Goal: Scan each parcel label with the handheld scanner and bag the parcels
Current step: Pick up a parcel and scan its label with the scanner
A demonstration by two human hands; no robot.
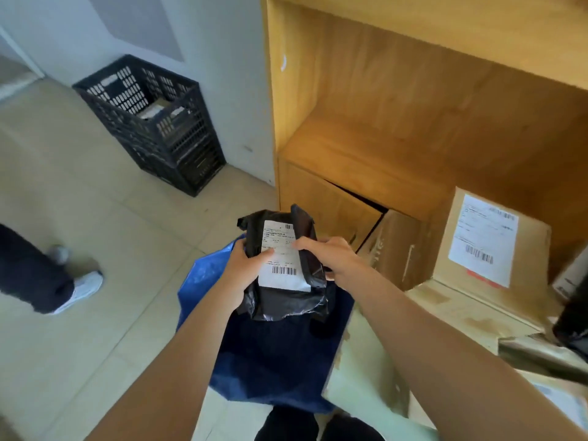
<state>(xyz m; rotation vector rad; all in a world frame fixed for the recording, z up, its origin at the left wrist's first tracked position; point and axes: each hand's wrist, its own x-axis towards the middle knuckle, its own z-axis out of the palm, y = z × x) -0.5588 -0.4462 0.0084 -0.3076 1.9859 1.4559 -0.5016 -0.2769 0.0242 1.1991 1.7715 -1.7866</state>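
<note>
Parcel [283, 265] held betw both hands, above open bag [270, 354] on floor. Left hand [246, 268] on parcel's left edge, right hand [331, 256] on right edge; label [280, 259] faces up. Crate [152, 122] far left by wall. Shelf [397, 122] behind bag. Boxes [483, 243] right of bag, at shelf foot. Another person's feet [79, 281] at left.

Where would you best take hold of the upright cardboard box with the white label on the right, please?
Probably grip the cardboard box by its two side edges, coming from the front and above. It stands upright and leans back, its white label faces forward, and other boxes crowd its base, so the upper sides are freest.
</note>
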